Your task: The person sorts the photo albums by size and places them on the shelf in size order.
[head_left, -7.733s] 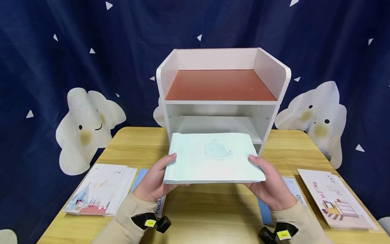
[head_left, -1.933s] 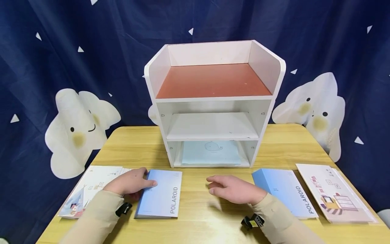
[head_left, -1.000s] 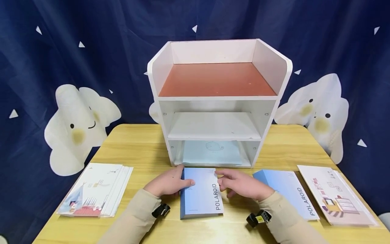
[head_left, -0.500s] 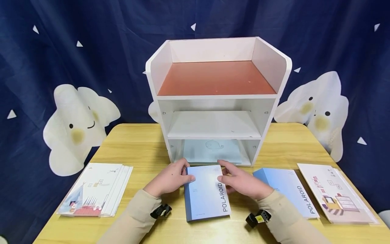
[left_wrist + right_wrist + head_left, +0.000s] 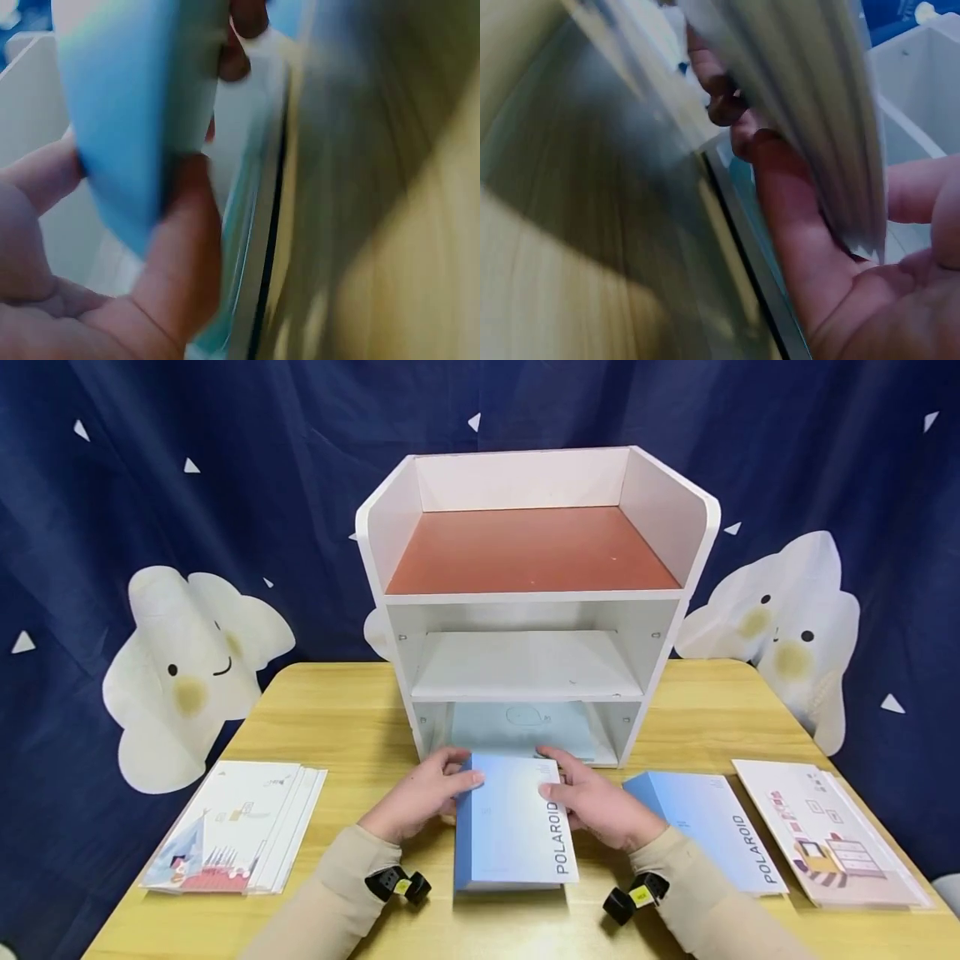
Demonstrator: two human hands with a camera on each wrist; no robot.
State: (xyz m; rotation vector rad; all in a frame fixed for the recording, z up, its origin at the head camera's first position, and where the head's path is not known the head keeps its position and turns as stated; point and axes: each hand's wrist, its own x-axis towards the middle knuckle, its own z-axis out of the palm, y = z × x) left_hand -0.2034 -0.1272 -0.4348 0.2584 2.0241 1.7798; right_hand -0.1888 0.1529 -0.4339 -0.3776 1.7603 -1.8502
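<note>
We've got left hand (image 5: pixel 422 797) gripping the blue book (image 5: pixel 513 827) at nine o'clock, right hand (image 5: pixel 603 806) gripping at three, above the table (image 5: pixel 315 727), six o'clock of the white shelf unit (image 5: pixel 525 664); best carried level, pressure even.

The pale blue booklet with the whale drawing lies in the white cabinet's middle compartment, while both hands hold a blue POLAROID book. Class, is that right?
"Middle" is wrong: the head view shows the booklet in the cabinet's bottom compartment. The left hand and right hand do hold the POLAROID book.

sleeves (image 5: pixel 333 885): beige | wrist cameras (image 5: pixel 417 888): black, blocky | labels (image 5: pixel 641 896): yellow
</note>
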